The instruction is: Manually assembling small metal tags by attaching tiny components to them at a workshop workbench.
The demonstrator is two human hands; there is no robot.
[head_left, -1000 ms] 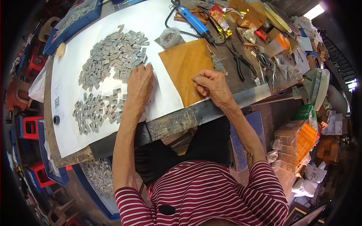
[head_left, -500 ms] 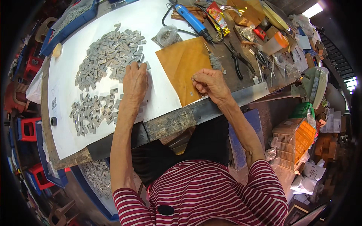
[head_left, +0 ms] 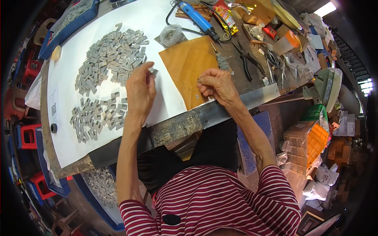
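- L hand (head_left: 139,91) over white sheet (head_left: 63,129), fingers pinched on small grey piece (head_left: 151,70) beside grey pile (head_left: 112,53).
- R hand (head_left: 215,84) curled tight on brown paper (head_left: 188,65); held item too small to tell.

head | worn, looks steeply down | close over workbench (head_left: 220,112); fisheye

A long workbench (head_left: 177,126) with a worn metal front edge runs across the scene, most of its top covered by a white sheet (head_left: 67,129). Red plastic stools (head_left: 27,135) stand on the floor at the left, stacked cardboard boxes (head_left: 303,141) at the right. Bright daylight comes through an opening (head_left: 325,8) at the far right.
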